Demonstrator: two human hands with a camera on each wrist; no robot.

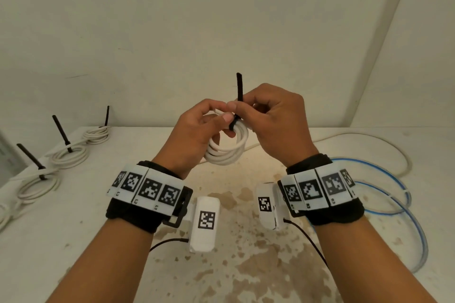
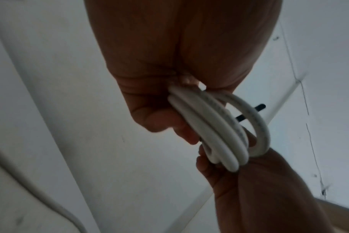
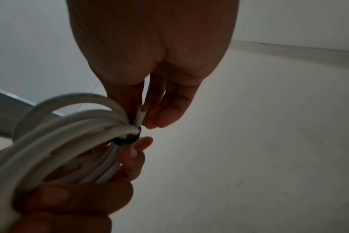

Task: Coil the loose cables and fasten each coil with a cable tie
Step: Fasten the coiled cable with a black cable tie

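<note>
Both hands held one white cable coil (image 1: 225, 149): left hand (image 1: 197, 128) gripping it, right hand (image 1: 275, 115) pinching its black cable tie (image 1: 239, 91); three tied white coils (image 1: 70, 155) lay mid-left, blue and white loose cables (image 1: 384, 187) remained right.

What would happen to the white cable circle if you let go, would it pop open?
Probably not much. A black cable tie already loops the white coil, so the rings likely stay bunched. The cable looks springy, holding round loops by itself in the left hand. It seems light, pinched easily between fingers.
</note>
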